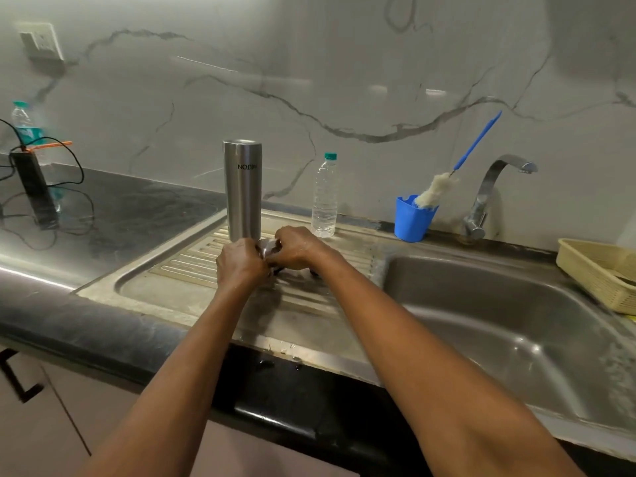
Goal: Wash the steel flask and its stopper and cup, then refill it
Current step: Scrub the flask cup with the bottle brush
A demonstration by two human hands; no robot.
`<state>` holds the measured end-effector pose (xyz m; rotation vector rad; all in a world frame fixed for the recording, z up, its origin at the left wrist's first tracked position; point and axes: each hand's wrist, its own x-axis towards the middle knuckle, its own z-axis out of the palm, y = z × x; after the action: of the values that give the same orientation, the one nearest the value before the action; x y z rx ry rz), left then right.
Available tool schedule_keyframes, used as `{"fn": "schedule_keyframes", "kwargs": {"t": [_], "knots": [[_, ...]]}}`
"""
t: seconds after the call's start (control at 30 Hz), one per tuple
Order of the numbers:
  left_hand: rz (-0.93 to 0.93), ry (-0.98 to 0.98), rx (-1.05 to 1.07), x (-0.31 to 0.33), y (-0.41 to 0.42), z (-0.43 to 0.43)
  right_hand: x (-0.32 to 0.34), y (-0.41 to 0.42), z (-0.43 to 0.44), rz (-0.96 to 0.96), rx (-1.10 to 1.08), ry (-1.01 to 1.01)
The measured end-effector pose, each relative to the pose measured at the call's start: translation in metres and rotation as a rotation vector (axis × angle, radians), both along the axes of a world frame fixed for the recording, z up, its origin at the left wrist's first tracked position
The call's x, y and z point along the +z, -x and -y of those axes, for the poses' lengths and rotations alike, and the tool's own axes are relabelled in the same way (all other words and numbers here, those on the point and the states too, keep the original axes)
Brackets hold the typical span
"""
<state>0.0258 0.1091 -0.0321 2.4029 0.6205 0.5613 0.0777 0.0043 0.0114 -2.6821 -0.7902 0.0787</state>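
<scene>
The steel flask [243, 191] stands upside down on the ribbed drainboard [192, 263], its printed name inverted. Just in front of it, both my hands meet around a small shiny steel cup [266, 250]. My left hand [241, 261] grips it from the left and my right hand [297, 247] grips it from the right with curled fingers. A dark piece, maybe the stopper [279, 269], shows under my hands; most of it is hidden.
A clear water bottle [324, 197] with a green cap stands behind my hands. A blue cup [411, 220] holds a bottle brush [437, 192]. Tap [488, 191] and sink basin [499, 315] lie right, a yellow basket [592, 270] far right. Another bottle [25, 129] and a black corded device [34, 191] stand left.
</scene>
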Motion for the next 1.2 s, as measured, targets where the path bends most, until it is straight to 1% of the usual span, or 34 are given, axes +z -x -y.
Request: {"fn": "schedule_keyframes", "kwargs": {"t": [0.17,0.3,0.33,0.43,0.57,0.7,0.77,0.83,0.9,0.93,1.0,1.03,1.07,1.1,1.17,1.2], "knots": [[0.059,0.025,-0.014,0.0,-0.002,-0.002,-0.005,-0.002,-0.006,0.015,-0.026,-0.144],[0.149,-0.042,-0.028,0.016,0.001,0.003,0.013,0.008,0.011,0.039,-0.064,-0.341],[0.184,-0.044,-0.04,0.024,0.002,0.008,0.021,0.011,0.019,0.06,-0.067,-0.385],[0.275,0.029,-0.109,0.046,0.003,0.032,0.044,0.019,0.052,0.112,-0.079,-0.462],[0.271,0.087,-0.254,0.064,-0.001,0.085,0.061,0.022,0.117,0.1,-0.153,-0.533],[0.252,0.223,-0.396,0.054,-0.009,0.145,0.05,0.019,0.186,0.05,-0.255,-0.577],[0.237,0.311,-0.501,0.043,-0.014,0.175,0.038,0.015,0.218,0.007,-0.295,-0.617],[0.209,0.349,-0.584,0.033,-0.021,0.201,0.026,0.007,0.243,-0.012,-0.319,-0.603],[0.19,0.342,-0.604,0.025,-0.029,0.222,0.018,-0.005,0.263,-0.05,-0.317,-0.589],[0.191,0.348,-0.595,0.021,-0.033,0.232,0.016,-0.013,0.272,-0.091,-0.311,-0.623],[0.184,0.407,-0.558,0.011,-0.042,0.246,0.017,-0.028,0.283,-0.174,-0.337,-0.755],[0.171,0.461,-0.543,0.005,-0.046,0.252,0.019,-0.036,0.285,-0.183,-0.378,-0.811],[0.147,0.514,-0.523,-0.002,-0.052,0.257,0.02,-0.048,0.287,-0.157,-0.425,-0.833],[0.127,0.552,-0.502,-0.007,-0.057,0.259,0.021,-0.062,0.287,-0.102,-0.463,-0.815],[0.122,0.629,-0.479,-0.015,-0.068,0.26,0.025,-0.087,0.283,0.007,-0.518,-0.741],[0.137,0.716,-0.482,-0.016,-0.072,0.26,0.028,-0.098,0.279,0.043,-0.532,-0.719]]}}
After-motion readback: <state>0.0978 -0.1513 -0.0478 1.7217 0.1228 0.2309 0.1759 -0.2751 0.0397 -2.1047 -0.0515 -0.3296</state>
